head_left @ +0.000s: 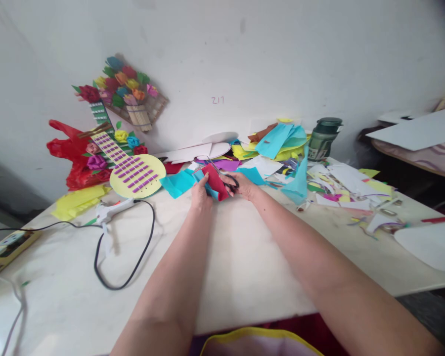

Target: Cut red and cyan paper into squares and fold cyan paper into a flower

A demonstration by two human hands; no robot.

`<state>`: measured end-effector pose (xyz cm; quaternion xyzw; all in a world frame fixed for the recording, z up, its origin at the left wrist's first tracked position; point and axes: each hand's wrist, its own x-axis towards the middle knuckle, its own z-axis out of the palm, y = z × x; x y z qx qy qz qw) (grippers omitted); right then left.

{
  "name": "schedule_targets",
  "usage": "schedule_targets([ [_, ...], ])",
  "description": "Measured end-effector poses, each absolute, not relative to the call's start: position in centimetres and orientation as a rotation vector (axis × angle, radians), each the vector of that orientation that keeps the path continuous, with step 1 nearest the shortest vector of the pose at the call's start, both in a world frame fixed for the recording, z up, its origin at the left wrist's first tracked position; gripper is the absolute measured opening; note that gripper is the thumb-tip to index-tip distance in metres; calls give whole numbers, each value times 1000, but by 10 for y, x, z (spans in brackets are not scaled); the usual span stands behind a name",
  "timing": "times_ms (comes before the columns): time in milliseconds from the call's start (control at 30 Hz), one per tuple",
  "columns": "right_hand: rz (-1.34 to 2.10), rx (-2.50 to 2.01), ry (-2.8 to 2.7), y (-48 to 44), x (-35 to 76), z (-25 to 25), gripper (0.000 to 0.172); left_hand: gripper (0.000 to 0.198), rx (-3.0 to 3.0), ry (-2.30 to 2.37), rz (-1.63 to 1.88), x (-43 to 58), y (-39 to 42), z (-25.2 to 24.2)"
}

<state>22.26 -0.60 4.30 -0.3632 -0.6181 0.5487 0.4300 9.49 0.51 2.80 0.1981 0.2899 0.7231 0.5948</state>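
Fingers of my left hand (201, 195) pinch a small stack of folded paper, a red piece (214, 181) over a light blue one. My right hand (244, 185) is closed round the black handles of a pair of scissors (233, 184), whose blades point up and left beside the red paper. Whether the blades touch the paper, I cannot tell. Turquoise paper (178, 183) lies just left of my left hand, and another turquoise piece (252, 175) lies behind my right hand.
A white glue gun (113, 210) with a looping black cord lies at left, near a yellow disc-shaped craft (137, 175) with paper flowers. Paper scraps (341, 185) and a green bottle (323, 139) stand at right. A power strip (9, 245) sits at the left edge.
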Motion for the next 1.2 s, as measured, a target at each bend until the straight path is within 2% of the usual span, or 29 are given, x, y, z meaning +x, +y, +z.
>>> schedule_targets([
  [700,1353,-889,-1519,-6,222,43,36,29,462,683,1645,93,6,27],
  [967,1280,-878,-1536,-2,220,37,32,23,446,697,1653,93,6,28],
  [1200,1348,-901,-1541,-9,223,43,38,24,442,689,1668,92,7,26],
])
